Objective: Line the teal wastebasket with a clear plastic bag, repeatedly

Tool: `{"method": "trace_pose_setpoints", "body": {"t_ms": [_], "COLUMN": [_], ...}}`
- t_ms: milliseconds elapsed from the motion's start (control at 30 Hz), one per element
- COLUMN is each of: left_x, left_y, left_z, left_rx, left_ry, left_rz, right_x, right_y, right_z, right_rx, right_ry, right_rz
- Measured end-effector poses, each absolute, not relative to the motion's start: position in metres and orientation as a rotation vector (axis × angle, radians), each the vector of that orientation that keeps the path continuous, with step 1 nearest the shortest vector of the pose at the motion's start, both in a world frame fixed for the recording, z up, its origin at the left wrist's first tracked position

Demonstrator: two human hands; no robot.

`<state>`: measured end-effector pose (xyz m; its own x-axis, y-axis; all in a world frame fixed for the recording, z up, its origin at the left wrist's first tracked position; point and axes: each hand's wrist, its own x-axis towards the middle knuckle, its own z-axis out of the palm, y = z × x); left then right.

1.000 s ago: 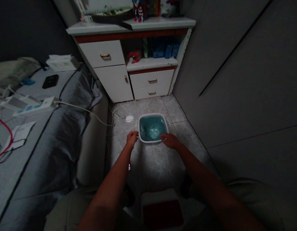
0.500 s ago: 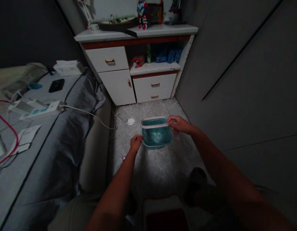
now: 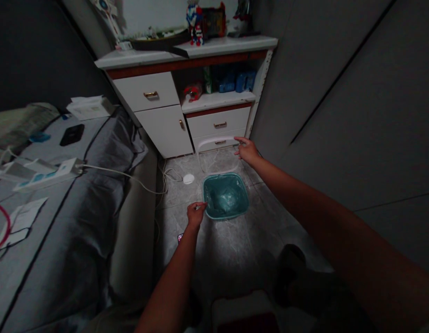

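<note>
A teal bin (image 3: 228, 199) with a thin clear liner inside stands on the tiled floor. My left hand (image 3: 196, 213) pinches the bin's left rim, fingertips pressed together. Beyond the bin, my right hand (image 3: 245, 149) grips the right side of a pale rectangular rim frame (image 3: 217, 140), which is off the bin and raised above its far edge. The frame is tilted up, with its top bar in front of the lower drawer.
A white cabinet (image 3: 162, 134) stands ahead, a grey wall panel on the right. At left is a bed (image 3: 96, 152) with a power strip (image 3: 51, 175). A cable and a white disc (image 3: 188, 179) lie on the floor, a stool (image 3: 242, 307) nearest me.
The pale rim frame has come up off the bin and moved away from me in my right hand. My left hand stays at the bin's left rim. The view has shifted slightly.
</note>
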<state>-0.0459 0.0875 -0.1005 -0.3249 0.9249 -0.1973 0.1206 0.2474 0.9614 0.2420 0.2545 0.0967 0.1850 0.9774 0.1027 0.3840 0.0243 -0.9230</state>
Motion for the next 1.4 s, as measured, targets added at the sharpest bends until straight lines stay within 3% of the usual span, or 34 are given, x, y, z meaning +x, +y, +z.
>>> {"method": "trace_pose_setpoints", "body": {"t_ms": [267, 767, 900, 1000, 1100, 1200, 1267, 1400], "left_x": [-0.045, -0.050, -0.055, -0.057, -0.058, -0.060, -0.061, -0.060], "left_y": [0.086, 0.085, 0.090, 0.093, 0.096, 0.098, 0.098, 0.097], "left_z": [-0.103, -0.101, -0.098, -0.098, -0.098, -0.095, -0.090, -0.069], "left_rx": [0.887, 0.899, 0.808, 0.727, 0.636, 0.627, 0.662, 0.713], "left_ry": [1.597, 1.540, 1.576, 1.587, 1.614, 1.614, 1.607, 1.628], "left_rz": [1.190, 1.212, 1.179, 1.115, 1.118, 1.168, 1.189, 1.239], "right_x": [0.253, 0.268, 0.283, 0.294, 0.300, 0.302, 0.303, 0.308], "right_y": [0.254, 0.217, 0.203, 0.187, 0.163, 0.139, 0.130, 0.127], "right_z": [0.076, 0.087, 0.066, 0.028, -0.016, -0.046, -0.052, -0.032], "right_rx": [-1.493, -1.549, -1.584, -1.836, -2.156, -2.041, -1.878, -1.883], "right_ry": [-1.763, -1.865, -1.702, -1.522, -1.207, -0.940, -0.886, -0.883], "right_rz": [0.339, 0.253, 0.173, 0.410, 1.024, 1.569, 1.682, 1.498]}}
